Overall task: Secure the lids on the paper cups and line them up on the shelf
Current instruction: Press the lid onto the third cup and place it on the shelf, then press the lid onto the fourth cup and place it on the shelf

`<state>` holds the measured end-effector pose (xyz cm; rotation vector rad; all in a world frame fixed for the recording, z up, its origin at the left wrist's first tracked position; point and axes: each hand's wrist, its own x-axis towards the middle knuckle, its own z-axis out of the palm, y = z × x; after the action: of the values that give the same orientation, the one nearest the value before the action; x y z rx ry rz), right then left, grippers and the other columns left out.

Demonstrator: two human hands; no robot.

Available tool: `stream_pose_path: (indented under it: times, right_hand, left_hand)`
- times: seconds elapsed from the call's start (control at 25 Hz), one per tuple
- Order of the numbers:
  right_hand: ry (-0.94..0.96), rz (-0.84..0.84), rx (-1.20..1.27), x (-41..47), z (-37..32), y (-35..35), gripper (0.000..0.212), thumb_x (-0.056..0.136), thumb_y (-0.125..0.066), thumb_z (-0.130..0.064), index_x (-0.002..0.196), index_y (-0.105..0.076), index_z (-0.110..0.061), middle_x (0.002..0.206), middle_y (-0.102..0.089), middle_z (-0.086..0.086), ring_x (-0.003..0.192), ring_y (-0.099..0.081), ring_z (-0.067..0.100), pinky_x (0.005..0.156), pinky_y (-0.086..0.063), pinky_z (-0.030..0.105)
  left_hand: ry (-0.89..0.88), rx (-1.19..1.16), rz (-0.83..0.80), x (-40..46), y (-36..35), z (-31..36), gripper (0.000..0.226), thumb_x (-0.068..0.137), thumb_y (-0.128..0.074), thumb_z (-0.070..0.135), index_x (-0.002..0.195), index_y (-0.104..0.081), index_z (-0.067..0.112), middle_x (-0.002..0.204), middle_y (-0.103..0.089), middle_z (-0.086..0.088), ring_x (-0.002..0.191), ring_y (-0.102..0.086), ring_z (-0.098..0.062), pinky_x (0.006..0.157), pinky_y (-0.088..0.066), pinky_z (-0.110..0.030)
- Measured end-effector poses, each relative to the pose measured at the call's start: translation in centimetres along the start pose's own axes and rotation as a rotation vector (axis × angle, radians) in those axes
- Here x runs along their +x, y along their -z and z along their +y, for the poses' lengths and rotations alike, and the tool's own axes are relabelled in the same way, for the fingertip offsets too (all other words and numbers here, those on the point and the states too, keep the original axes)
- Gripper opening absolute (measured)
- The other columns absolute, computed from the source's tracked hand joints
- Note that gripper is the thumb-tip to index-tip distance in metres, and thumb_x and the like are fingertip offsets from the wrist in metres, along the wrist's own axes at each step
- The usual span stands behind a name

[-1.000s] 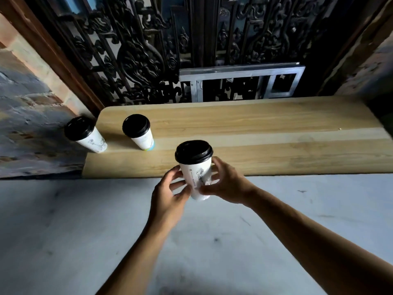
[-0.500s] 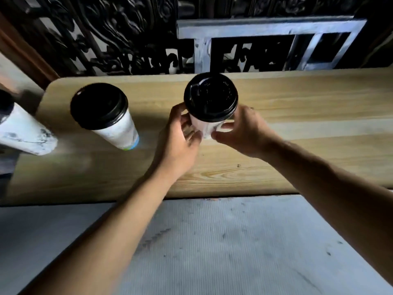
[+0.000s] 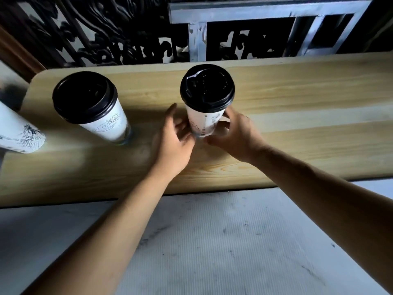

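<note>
A white paper cup (image 3: 204,122) with a black lid (image 3: 207,88) stands upright on the wooden shelf (image 3: 308,128), near its middle. My right hand (image 3: 236,135) wraps the cup's lower part from the right. My left hand (image 3: 172,143) touches the lower wall from the left with its fingers, thumb lifted off. A second lidded cup (image 3: 108,124) stands on the shelf to the left, apart from the held one. A third white cup (image 3: 19,135) shows at the left edge, its lid cut off by the frame.
Dark ornate ironwork (image 3: 106,39) and a grey metal frame (image 3: 197,35) rise right behind the shelf's back edge. A grey ribbed surface (image 3: 212,241) lies below the shelf's front edge. Bare wood stretches to the right of the held cup.
Both hands carried the lidded cup from above the grey surface forward onto the shelf. My view has moved closer. The left thumb has come off the cup.
</note>
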<state>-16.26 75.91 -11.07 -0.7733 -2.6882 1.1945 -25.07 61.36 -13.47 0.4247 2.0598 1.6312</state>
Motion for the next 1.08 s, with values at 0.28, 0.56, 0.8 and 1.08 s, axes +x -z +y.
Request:
stream_pose_path:
  times: [0.28, 0.56, 0.8, 1.08]
  right_hand:
    - [-0.16, -0.037, 0.047, -7.2, 0.0, 5.5, 0.085, 0.086, -0.076, -0.046, 0.156, -0.038, -0.016, 0.16, -0.044, 0.004, 0.144, -0.043, 0.023, 0.116, -0.036, 0.035]
    - [-0.07, -0.024, -0.033, -17.6, -0.3, 13.9, 0.068, 0.099, -0.054, -0.052, 0.155, -0.041, -0.014, 0.163, -0.037, 0.009, 0.151, -0.029, 0.026, 0.109, -0.022, 0.026]
    - [-0.01, -0.038, 0.066, -30.9, 0.6, 20.6, 0.06, 0.101, -0.053, -0.051, 0.149, -0.047, -0.016, 0.154, -0.046, 0.011, 0.143, -0.041, 0.031, 0.113, -0.03, 0.033]
    - [-0.045, -0.119, 0.107, -46.1, 1.0, 21.2, 0.059, 0.087, -0.064, -0.045, 0.136, -0.058, -0.014, 0.135, -0.053, 0.013, 0.125, -0.051, 0.035, 0.106, -0.039, 0.038]
  left_hand:
    - [0.021, 0.131, 0.099, -6.6, 1.8, 2.2, 0.07, 0.092, -0.064, -0.005, 0.154, -0.036, 0.012, 0.14, -0.061, -0.009, 0.118, -0.065, -0.016, 0.092, -0.051, -0.018]
    - [-0.158, 0.226, 0.072, -19.7, -1.1, 7.8, 0.035, 0.092, -0.055, -0.007, 0.101, -0.074, 0.02, 0.093, -0.077, 0.022, 0.092, -0.069, 0.006, 0.082, -0.049, -0.009]
    - [-0.095, 0.328, 0.037, -36.8, -5.4, 10.0, 0.06, 0.09, -0.048, -0.019, 0.094, -0.074, 0.035, 0.096, -0.074, 0.034, 0.084, -0.068, 0.012, 0.083, -0.048, -0.007]
    - [0.357, 0.607, -0.172, -52.5, -10.1, 6.2, 0.095, 0.074, -0.084, 0.022, 0.156, -0.034, 0.024, 0.159, -0.038, 0.004, 0.147, -0.037, -0.018, 0.12, -0.03, -0.03]
